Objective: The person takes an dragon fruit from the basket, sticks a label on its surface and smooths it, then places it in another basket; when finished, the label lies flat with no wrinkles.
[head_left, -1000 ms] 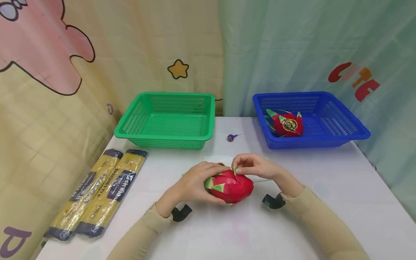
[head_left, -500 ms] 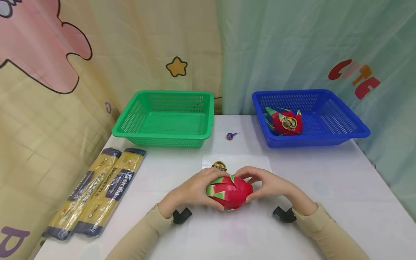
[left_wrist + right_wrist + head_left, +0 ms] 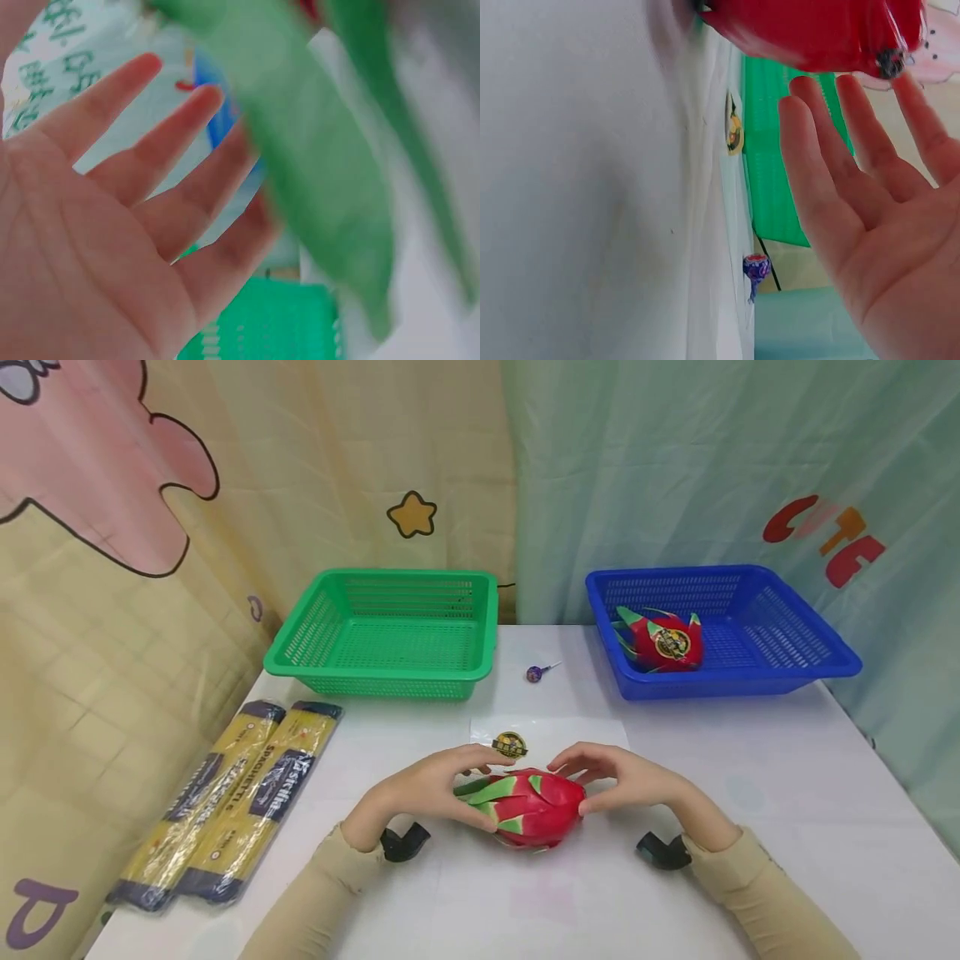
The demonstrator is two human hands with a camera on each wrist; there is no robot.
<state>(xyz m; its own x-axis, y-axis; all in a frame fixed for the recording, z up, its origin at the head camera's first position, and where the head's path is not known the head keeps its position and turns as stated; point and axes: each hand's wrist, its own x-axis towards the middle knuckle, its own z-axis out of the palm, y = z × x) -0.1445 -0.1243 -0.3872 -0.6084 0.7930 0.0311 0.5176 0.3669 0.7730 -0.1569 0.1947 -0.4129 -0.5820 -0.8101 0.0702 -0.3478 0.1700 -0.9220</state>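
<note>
A red dragon fruit point(image 3: 536, 808) with green-tipped scales lies on its side at the middle of the white table in the head view. My left hand point(image 3: 423, 785) is around its leafy left end, the fingers loosely spread. In the left wrist view these fingers point(image 3: 172, 146) are extended behind a blurred green leaf point(image 3: 322, 150). At the fruit's right end is my right hand point(image 3: 637, 783), thumb and fingertips at its skin. The right wrist view shows those fingers point(image 3: 817, 180) fairly straight near the fruit's dark tip. Behind the fruit lies a clear sheet point(image 3: 581, 732) bearing a round black-and-yellow sticker point(image 3: 510, 744).
A green basket point(image 3: 378, 677) stands at the back left. The blue basket point(image 3: 742, 677) at the back right contains another dragon fruit point(image 3: 663, 642) with a round sticker. Between them lies a lollipop point(image 3: 534, 673). Two spaghetti packs point(image 3: 258, 793) lie along the left edge.
The right hand has left a scale on top of the fruit and moved to its right end. The left hand has loosened and shifted left, uncovering the leaves; the sticker behind came into full view.
</note>
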